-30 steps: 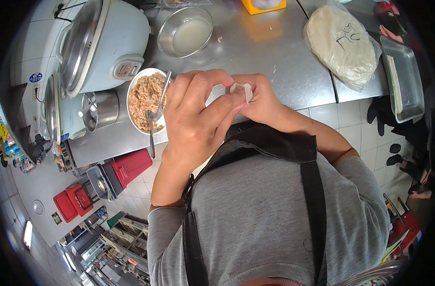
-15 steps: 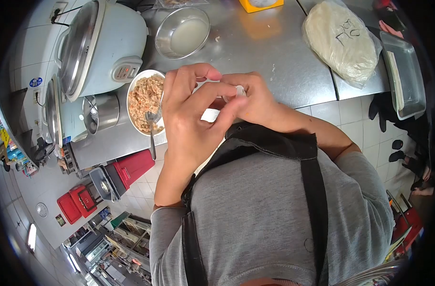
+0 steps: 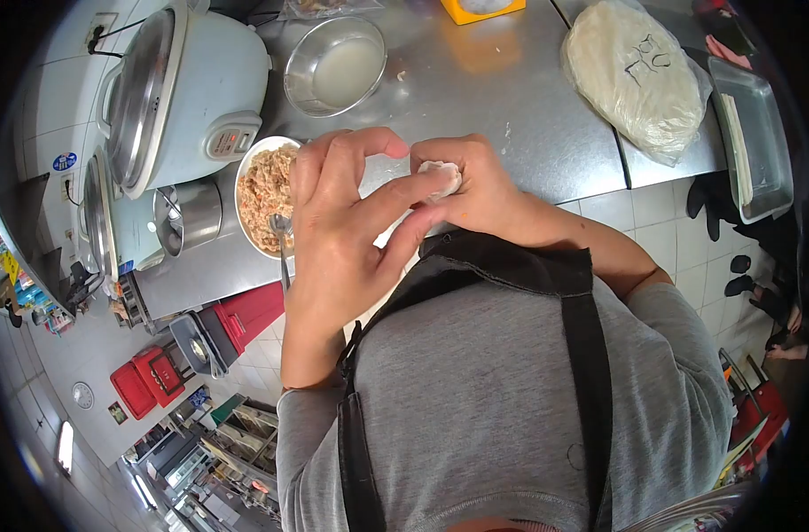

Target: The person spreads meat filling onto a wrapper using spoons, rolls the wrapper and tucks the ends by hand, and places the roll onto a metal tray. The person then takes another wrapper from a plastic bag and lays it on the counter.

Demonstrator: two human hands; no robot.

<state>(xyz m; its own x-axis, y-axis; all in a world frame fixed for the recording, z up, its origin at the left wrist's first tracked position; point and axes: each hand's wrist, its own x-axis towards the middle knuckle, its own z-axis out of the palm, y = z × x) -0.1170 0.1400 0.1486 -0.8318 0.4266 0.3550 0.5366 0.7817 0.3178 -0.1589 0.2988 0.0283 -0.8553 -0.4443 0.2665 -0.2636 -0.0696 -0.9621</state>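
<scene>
Both hands meet above the steel table's near edge around a small white dumpling (image 3: 441,179) of soft dough. My right hand (image 3: 484,182) is curled around the dumpling from the right. With its index finger and thumb, my left hand (image 3: 342,199) pinches at the dough, while its other fingers are raised and bent. The fingers hide most of the dumpling. Just left of my left hand, a white bowl (image 3: 242,217) holds minced filling (image 3: 267,191), with a metal spoon (image 3: 285,244) resting in it, partly behind the hand. Something white shows between the hands, too covered to name.
A metal bowl (image 3: 291,89) of cloudy liquid stands behind the hands. Large cookers (image 3: 205,89) and a metal pot (image 3: 202,213) are at left. A plastic-wrapped pale bundle (image 3: 639,80) lies at right, near a tray (image 3: 768,142). A yellow box (image 3: 475,16) sits at the back.
The left hand's index finger has moved onto the dough, and its thumb has shifted lower. More of the white dumpling shows now. My right hand has stayed nearly in place.
</scene>
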